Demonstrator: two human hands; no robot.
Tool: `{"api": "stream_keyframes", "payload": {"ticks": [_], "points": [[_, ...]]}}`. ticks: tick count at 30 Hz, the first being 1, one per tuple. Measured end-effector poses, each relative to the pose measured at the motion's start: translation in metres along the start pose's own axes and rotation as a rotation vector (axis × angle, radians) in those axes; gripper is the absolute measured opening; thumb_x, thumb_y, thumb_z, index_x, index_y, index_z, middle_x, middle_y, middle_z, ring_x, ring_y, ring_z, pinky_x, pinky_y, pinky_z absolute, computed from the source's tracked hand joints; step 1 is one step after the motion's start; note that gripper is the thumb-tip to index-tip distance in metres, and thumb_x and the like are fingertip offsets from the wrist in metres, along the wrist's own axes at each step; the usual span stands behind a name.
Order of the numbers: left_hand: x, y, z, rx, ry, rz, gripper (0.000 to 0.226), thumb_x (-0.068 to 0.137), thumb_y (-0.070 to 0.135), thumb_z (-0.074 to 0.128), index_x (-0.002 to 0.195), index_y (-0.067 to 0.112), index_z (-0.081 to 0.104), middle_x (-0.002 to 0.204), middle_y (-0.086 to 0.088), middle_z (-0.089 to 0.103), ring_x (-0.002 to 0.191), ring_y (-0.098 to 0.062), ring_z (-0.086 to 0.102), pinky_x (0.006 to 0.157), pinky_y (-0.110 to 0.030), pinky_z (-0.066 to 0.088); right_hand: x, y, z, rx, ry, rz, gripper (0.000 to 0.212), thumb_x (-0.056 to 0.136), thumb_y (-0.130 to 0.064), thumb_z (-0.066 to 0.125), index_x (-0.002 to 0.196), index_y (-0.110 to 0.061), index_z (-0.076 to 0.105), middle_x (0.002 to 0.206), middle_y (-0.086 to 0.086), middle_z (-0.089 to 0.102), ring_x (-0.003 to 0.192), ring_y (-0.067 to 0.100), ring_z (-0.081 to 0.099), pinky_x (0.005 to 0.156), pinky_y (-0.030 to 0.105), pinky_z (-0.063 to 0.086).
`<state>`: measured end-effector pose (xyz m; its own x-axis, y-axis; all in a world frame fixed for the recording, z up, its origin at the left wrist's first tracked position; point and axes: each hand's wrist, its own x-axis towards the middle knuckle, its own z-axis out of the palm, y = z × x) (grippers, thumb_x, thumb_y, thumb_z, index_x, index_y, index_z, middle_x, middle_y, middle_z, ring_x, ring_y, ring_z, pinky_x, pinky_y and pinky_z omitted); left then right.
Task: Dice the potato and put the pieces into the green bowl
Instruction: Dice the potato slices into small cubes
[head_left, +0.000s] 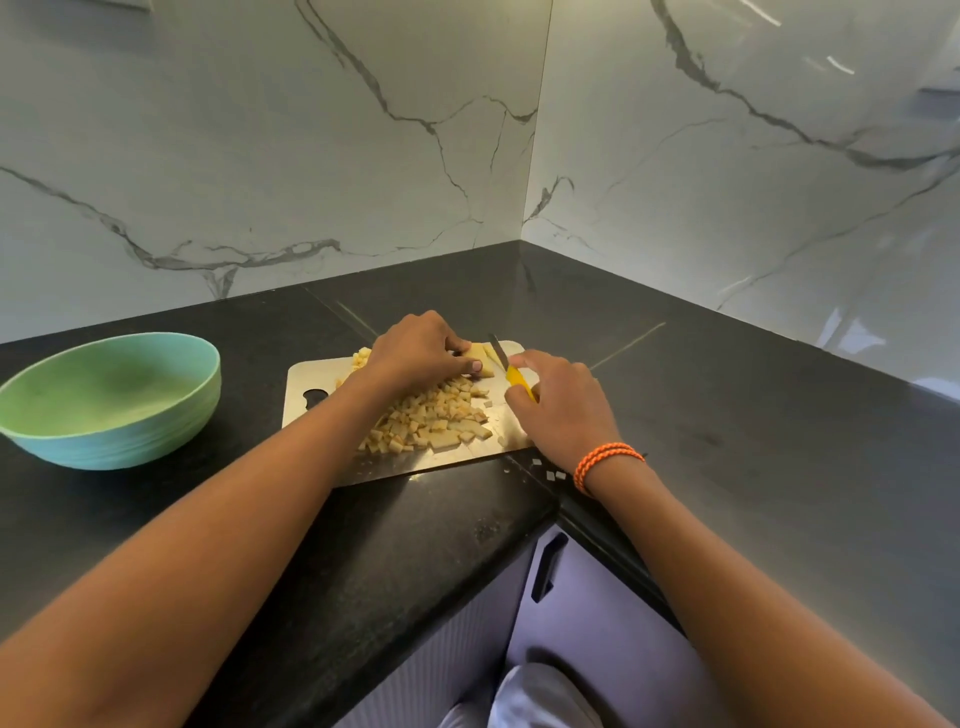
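No legible text or labels anywhere

A black countertop is backed by marble-veined wall panels; below the countertop, a cabinet door with a dark handle is seen.

White marble-look wall panels with grey veining meeting in a corner, glossy black stone bench wrapping that corner – pale seams crossing it, soft reflections on the right-hand wall, lilac cabinet fronts below – one with a dark handle
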<state>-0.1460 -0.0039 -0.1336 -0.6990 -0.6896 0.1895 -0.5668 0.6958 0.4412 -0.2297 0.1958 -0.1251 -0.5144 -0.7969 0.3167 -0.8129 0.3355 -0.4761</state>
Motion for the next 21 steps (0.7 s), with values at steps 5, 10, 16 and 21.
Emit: {"api": "stream_keyframes", "payload": {"ticks": [5,10,16,21], "points": [[0.0,-0.001,0.002,-0.006,0.013,0.007,0.045,0.087,0.058,0.078,0.12,0.027,0.08,0.09,0.014,0.077,0.069,-0.01,0.062,0.059,-0.027,0.044,0.021,-0.009,0.021,-0.014,-0.017,0.033,0.043,0.095,-0.037,0.056,0.137,-0.03,0.06,0.116,0.009,0.07,0.105,0.031,0.063,0.085,0.04,0.051],[0.002,-0.001,0.001,-0.017,0.019,0.019,0.042,0.087,0.056,0.078,0.116,0.026,0.081,0.088,0.013,0.077,0.069,-0.011,0.062,0.059,-0.027,0.044,0.027,-0.007,0.025,-0.053,-0.003,0.019,0.043,0.097,-0.036,0.054,0.139,-0.028,0.059,0.121,0.01,0.068,0.11,0.031,0.061,0.084,0.039,0.048],[0.003,0.0,0.002,-0.012,0.018,0.013,0.043,0.087,0.055,0.079,0.117,0.024,0.081,0.091,0.011,0.077,0.07,-0.013,0.062,0.058,-0.025,0.042,0.03,-0.011,0.024,-0.141,-0.041,-0.043,0.037,0.1,-0.032,0.054,0.136,-0.025,0.059,0.125,0.01,0.065,0.112,0.033,0.061,0.087,0.041,0.048],[0.004,-0.001,0.002,-0.001,0.015,0.011,0.042,0.086,0.056,0.079,0.114,0.024,0.082,0.099,0.01,0.079,0.073,-0.013,0.065,0.059,-0.026,0.045,0.032,-0.01,0.021,-0.124,-0.073,-0.026,0.04,0.1,-0.033,0.054,0.14,-0.027,0.056,0.133,0.007,0.063,0.118,0.031,0.059,0.092,0.042,0.048]]}}
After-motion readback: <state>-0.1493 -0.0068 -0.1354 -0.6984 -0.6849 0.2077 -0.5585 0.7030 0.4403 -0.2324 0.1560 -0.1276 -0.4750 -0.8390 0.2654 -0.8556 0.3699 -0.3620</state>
